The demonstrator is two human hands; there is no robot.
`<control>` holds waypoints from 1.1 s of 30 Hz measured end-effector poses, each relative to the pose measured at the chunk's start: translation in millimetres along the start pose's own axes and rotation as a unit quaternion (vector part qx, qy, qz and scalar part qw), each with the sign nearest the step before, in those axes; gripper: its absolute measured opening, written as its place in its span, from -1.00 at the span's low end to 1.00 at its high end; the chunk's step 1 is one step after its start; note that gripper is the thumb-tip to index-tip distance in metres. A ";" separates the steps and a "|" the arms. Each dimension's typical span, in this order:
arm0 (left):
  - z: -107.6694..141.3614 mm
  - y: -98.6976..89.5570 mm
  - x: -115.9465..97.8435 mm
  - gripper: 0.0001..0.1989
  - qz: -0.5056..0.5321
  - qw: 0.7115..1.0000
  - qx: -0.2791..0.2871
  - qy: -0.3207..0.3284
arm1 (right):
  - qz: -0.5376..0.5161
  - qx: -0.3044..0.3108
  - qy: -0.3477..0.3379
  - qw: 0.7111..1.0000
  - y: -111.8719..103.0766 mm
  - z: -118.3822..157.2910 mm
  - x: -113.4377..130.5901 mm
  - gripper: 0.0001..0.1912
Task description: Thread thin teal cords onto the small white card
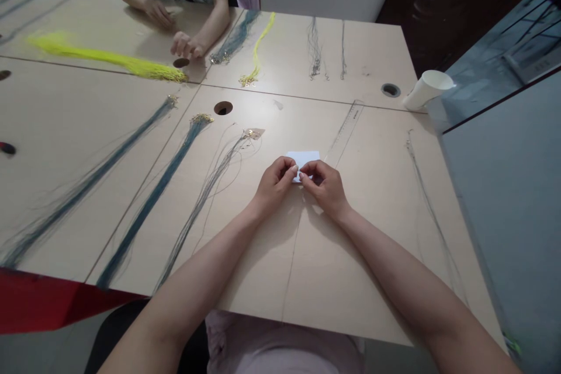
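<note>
Over a small white card point(309, 157), my left hand point(277, 180) and my right hand point(325, 186) meet with fingertips pinched close together. A thin fishing line point(292, 263) runs from beneath the fingertips down toward the table's near edge. Both pinches appear to be on this line; any tiny piece at its end is hidden by the fingers. A clear ruler point(346, 128) lies just beyond my right hand. Left of my left hand rests a loose bundle of grey lines point(205, 190) with gold-coloured hooks point(252, 134) on a small brownish piece.
Two teal line bundles point(153, 196) point(94, 178) lie leftward. A yellow bundle point(114, 58) lies near a co-worker's hands point(186, 45) across the table. A single hooked line point(427, 193) lies at right. A white cup point(427, 90) tilts near the right edge, past a cable hole point(390, 90).
</note>
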State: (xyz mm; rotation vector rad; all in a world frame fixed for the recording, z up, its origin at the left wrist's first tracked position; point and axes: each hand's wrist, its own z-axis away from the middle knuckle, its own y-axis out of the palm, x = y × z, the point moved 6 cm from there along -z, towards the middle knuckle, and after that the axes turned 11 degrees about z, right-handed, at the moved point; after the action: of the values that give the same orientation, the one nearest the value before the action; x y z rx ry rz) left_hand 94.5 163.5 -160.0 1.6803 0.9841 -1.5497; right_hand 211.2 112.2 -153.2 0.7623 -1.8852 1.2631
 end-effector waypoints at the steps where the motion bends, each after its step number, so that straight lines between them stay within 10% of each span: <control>1: 0.0 0.0 -0.2 -0.84 0.000 1.000 0.000 0.001 | 0.001 0.001 0.000 1.000 0.0 0.0 0.1 -0.95; 33: 4.8 2.5 -12.6 -0.87 -0.094 0.994 -0.012 0.062 | -0.023 0.030 0.016 0.999 2.3 -0.2 -4.6 -0.88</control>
State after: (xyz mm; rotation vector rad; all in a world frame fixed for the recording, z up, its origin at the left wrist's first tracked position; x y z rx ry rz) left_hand 93.9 156.9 -147.9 1.7260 1.2514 -1.5581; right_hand 212.0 113.5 -158.2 0.8074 -1.8017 1.3000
